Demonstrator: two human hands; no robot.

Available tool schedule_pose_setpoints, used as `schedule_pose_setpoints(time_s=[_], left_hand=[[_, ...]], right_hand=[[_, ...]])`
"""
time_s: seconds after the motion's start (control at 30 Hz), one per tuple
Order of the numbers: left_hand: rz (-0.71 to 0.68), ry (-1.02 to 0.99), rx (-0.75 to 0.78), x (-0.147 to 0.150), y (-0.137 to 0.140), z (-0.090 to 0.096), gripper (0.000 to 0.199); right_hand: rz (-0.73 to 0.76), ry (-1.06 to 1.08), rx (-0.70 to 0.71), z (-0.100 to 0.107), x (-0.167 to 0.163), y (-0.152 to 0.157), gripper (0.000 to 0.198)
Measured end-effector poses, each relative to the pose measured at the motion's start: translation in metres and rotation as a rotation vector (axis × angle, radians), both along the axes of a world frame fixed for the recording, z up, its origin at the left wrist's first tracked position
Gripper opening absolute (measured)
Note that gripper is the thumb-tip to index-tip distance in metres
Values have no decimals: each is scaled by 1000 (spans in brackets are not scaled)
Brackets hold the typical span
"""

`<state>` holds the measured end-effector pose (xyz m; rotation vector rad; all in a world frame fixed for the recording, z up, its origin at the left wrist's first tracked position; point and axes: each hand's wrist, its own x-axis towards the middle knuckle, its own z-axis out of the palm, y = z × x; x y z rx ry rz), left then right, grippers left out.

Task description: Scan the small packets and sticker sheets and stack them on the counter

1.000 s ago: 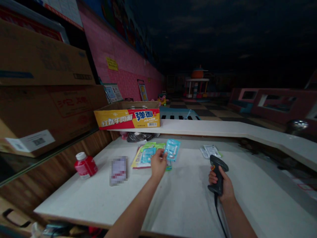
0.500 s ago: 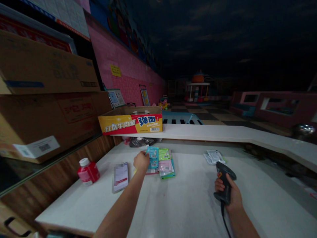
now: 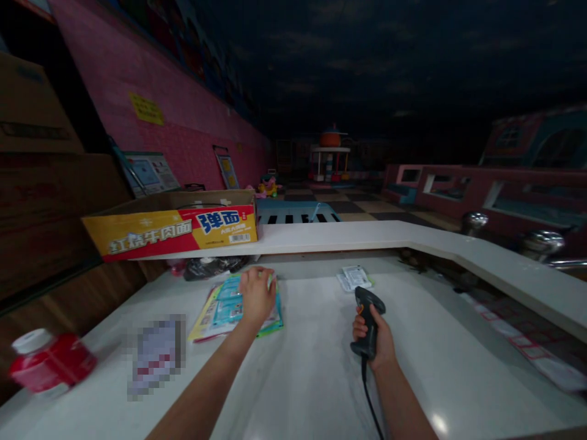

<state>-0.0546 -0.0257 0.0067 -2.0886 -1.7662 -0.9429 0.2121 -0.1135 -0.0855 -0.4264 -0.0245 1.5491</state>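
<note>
Over the right side of a pile of small flat packets [image 3: 228, 300] is my left hand [image 3: 257, 294], its fingers curled down. Whatever its fingertips pinch is hidden behind the hand. Blue packets show on top of the pile, with yellow and green ones at its edges. My right hand [image 3: 381, 342] is wrapped round the handle of a black barcode scanner [image 3: 368, 322], held above the counter with its cable hanging down. Just beyond the scanner lie a few white packets [image 3: 354, 277].
A phone [image 3: 157, 354], blurred out, and a red bottle with a white cap [image 3: 52, 362] are on the white counter [image 3: 312, 379] at left. A raised ledge [image 3: 330, 235] runs along the back, bearing an open noodle carton [image 3: 183, 229]. Brown boxes [image 3: 55, 189] are stacked far left.
My view has turned right, so most things sit further left. My left hand has moved from the pile's left side to its right side. The scanner stays in my right hand.
</note>
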Motion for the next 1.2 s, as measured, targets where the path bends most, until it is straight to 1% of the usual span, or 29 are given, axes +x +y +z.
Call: schedule_pose_setpoints(time_s=[0.07,0.13,0.27,0.37,0.47,0.63,0.7,0.77,0.87,0.97,1.07,1.2], left_hand=[[-143,-1,-10,31,2,-9,25],[-240,-7,-71,60,4,-23,24],[-336,-23,-267,111,13,-52,25],[-362,-13,-379,142,23,-66,26],[-402,46,-392,170,33,-71,28],[-586,175,-345,220,51,-69,37],[-628,201,-373,237,59,-70,43],[-635,215,-438,250,67,-72,46],[-602,211,-547,257,75,-76,46],[-581,188,-560,246,78,-82,45],[-573,197,-526,222,77,-87,44],[-598,201,-478,178,73,-88,43]], right_hand=[[-15,-7,-20,2,0,0,23],[-54,-23,-36,3,1,-1,23],[-178,-67,-64,4,4,-3,24],[-256,-73,-106,5,5,-4,27],[-300,-44,-124,4,7,-4,32],[-331,-34,-115,-1,8,-3,36],[-327,-70,-107,-3,8,-2,38],[-323,-129,-99,-5,8,-1,40],[-332,-197,-96,-6,8,0,42],[-328,-191,-105,-6,8,1,43],[-323,-139,-113,-5,7,0,41],[-327,-111,-117,-3,6,-1,40]])
